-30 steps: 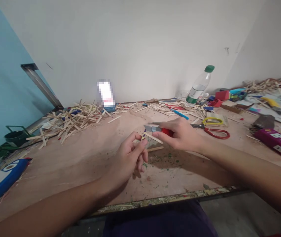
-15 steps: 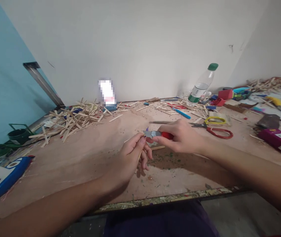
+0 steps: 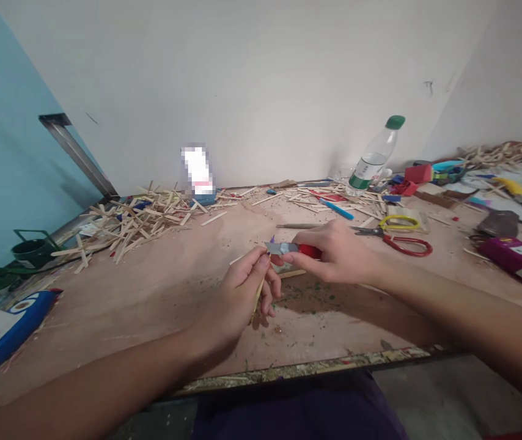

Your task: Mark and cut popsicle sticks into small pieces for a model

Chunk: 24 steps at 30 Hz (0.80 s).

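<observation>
My right hand point(image 3: 338, 252) is wrapped round a utility knife point(image 3: 307, 250) with a red handle. Its metal blade points left, over the fingertips of my left hand point(image 3: 242, 287). The left thumb and forefinger pinch a thin yellowish stick point(image 3: 257, 302), whose lower length shows beneath the palm. The blade lies at or very near the stick's upper end; whether it touches cannot be made out. Under the hands, small green shavings point(image 3: 318, 293) are scattered over the wooden table point(image 3: 169, 311). A flat wooden stick point(image 3: 292, 274) lies behind the left fingers.
Loose wooden sticks point(image 3: 151, 214) are heaped at the back left, near a lit phone point(image 3: 199, 171). Scissors point(image 3: 398, 232), a blue pen point(image 3: 337, 209) and a bottle point(image 3: 373, 162) stand or lie right of centre. A purple power strip point(image 3: 515, 263) is at far right, a blue object point(image 3: 13, 330) at left.
Both hands keep almost the same place, with the knife still at the left fingertips. More of the stick shows below the left palm. The view has shifted very slightly.
</observation>
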{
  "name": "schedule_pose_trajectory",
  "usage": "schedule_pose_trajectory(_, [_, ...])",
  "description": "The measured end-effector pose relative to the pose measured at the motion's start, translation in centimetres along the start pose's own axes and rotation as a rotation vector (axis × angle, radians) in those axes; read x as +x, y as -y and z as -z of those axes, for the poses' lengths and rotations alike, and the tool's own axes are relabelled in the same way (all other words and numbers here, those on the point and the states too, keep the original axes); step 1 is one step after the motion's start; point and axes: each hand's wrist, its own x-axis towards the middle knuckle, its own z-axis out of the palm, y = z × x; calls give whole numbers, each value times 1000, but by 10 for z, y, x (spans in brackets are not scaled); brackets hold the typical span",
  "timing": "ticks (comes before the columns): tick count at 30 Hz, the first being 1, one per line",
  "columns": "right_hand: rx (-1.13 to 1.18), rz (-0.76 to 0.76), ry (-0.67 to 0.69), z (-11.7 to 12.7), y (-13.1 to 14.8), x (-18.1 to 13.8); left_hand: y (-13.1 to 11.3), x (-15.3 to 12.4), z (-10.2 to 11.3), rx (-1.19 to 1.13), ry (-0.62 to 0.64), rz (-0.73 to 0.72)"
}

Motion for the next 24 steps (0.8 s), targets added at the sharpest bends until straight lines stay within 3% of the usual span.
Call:
schedule_pose_trajectory(7, [-12,-8,1,0,1,0,1,-3,0,75,1,56])
schedule_pose_trajectory(24, [-35,-26,-1,2,0,1,-2,-4,-3,-2,13,77])
